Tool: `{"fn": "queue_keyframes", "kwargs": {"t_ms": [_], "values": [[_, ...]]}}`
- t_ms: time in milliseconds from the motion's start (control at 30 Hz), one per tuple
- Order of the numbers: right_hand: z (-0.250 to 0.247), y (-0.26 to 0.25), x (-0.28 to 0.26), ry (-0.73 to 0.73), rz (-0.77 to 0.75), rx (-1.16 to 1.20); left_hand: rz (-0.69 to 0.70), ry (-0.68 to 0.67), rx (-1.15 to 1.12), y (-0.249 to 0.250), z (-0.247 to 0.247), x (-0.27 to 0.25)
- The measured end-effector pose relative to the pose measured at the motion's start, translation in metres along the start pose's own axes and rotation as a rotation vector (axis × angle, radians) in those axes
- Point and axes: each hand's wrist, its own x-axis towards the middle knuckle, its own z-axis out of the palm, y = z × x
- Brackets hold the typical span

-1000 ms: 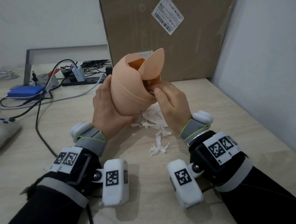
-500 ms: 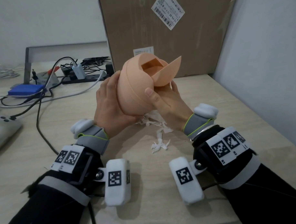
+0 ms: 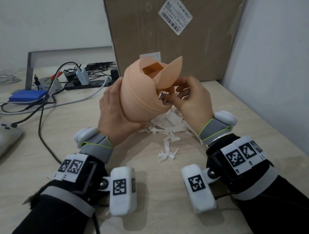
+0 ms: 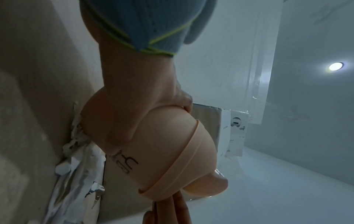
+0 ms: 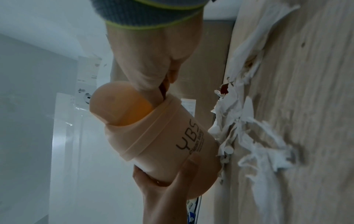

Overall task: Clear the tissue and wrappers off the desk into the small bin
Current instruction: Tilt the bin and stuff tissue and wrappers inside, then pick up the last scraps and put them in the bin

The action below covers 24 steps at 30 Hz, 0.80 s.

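Left hand (image 3: 115,113) grips small bin (image 3: 140,97) tilted above desk (image 3: 155,213); right hand (image 3: 189,100) pinches silvery wrapper (image 3: 162,98) at flap opening, contents hidden; "YBS" print shows only in wrist views; torn tissue (image 3: 167,124) below

head: above, looking down | wrists: close, sharing bin (image 3: 140,92)

Office or home workspace — wooden desk (image 3: 164,213), power strip (image 3: 88,85) with cables, cardboard box (image 3: 170,38).
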Motion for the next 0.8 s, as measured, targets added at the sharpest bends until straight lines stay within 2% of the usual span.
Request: {"fn": "queue_keyframes", "kwargs": {"t_ms": [133, 233, 300, 367, 533, 667, 800], "values": [[0.002, -0.004, -0.004, 0.086, 0.021, 0.031, 0.031, -0.020, 0.021, 0.002, 0.001, -0.001], [0.005, -0.011, -0.007, 0.070, -0.035, 0.096, 0.012, -0.004, -0.010, 0.001, 0.001, 0.001], [0.007, -0.015, -0.011, -0.015, -0.161, 0.022, 0.008, 0.008, -0.028, 0.000, 0.000, 0.002], [0.007, -0.015, -0.014, -0.134, -0.206, -0.114, -0.002, 0.008, -0.023, 0.001, 0.000, 0.002], [-0.002, -0.025, -0.014, -0.452, -0.183, -0.329, -0.038, 0.006, -0.028, 0.003, 0.000, -0.001], [-0.003, -0.035, -0.017, -0.564, -0.156, -0.387, 0.022, -0.021, 0.005, 0.007, 0.001, -0.002], [-0.004, -0.036, -0.019, -0.624, -0.035, -0.266, 0.027, -0.019, 0.009, 0.009, 0.001, -0.003]]}}
